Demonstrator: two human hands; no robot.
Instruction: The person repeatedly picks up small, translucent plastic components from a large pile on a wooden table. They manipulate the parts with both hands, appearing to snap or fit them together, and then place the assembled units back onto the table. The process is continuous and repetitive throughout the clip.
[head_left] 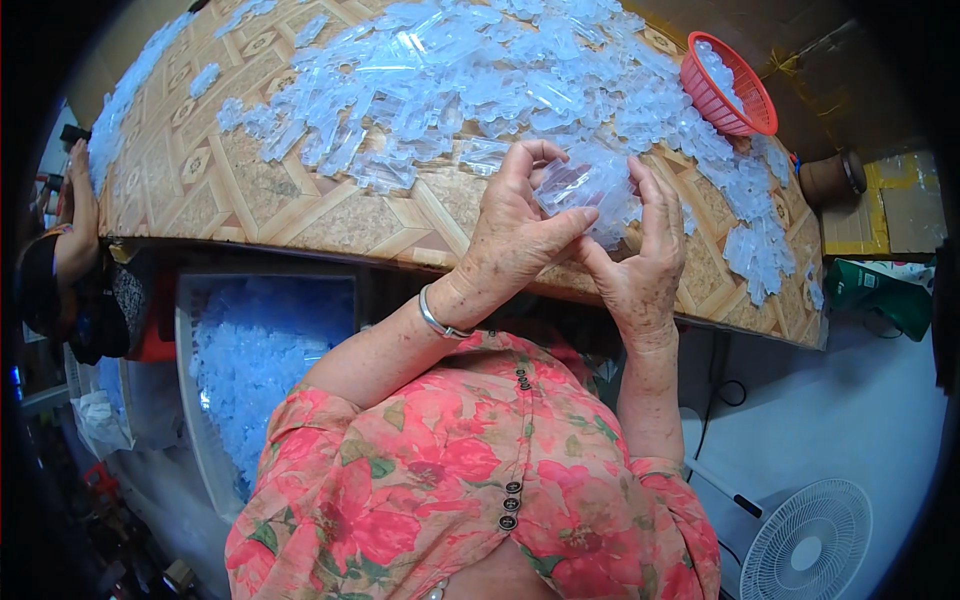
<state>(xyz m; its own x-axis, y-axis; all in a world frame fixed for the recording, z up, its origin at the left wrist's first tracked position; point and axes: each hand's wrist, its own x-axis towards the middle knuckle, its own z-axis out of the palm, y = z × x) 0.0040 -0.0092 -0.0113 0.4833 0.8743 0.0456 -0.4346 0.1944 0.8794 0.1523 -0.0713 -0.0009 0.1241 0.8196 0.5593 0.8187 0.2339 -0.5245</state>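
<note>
Above the table's front edge, my left hand (520, 218) and my right hand (642, 262) hold a clear plastic piece (572, 186) between them. It looks like a small bundle of thin transparent parts; its exact kind I cannot make out. The left thumb lies across its front, with the left fingers curled behind. My right thumb and fingers close around its right side. Just beyond both hands spreads a broad heap of similar clear, bluish plastic pieces (440, 85) on the patterned table (265, 195).
A red plastic basket (715, 98) with clear pieces stands at the table's right. A white bin (187, 350) of bluish plastic sits below the left edge. Right are a brown spool (835, 180), cardboard box (900, 205) and white fan (808, 545). Another person's arm (78, 215) rests far left.
</note>
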